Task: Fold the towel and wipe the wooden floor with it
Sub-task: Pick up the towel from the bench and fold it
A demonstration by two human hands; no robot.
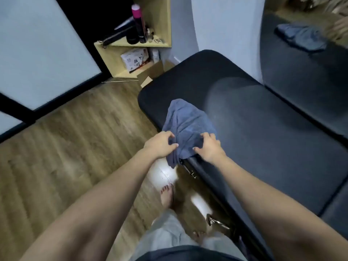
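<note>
- Lying crumpled on the front edge of a dark sofa seat (254, 132), the blue-grey towel (185, 125) has one corner hanging over the edge toward the wooden floor (66, 147).
- The left hand (160, 145) pinches the towel's near left edge between thumb and curled fingers.
- The right hand (209, 146) grips the near right edge, fingers curled into the cloth.
- Bare feet stand on the floor just beside the sofa base.
- Beyond the sofa end, a light wooden shelf unit (165, 25) holds a pink-capped spray can (139, 23) and a black hair dryer (120, 32).
- A second blue cloth (301, 36) lies on the sofa back, well apart.
</note>
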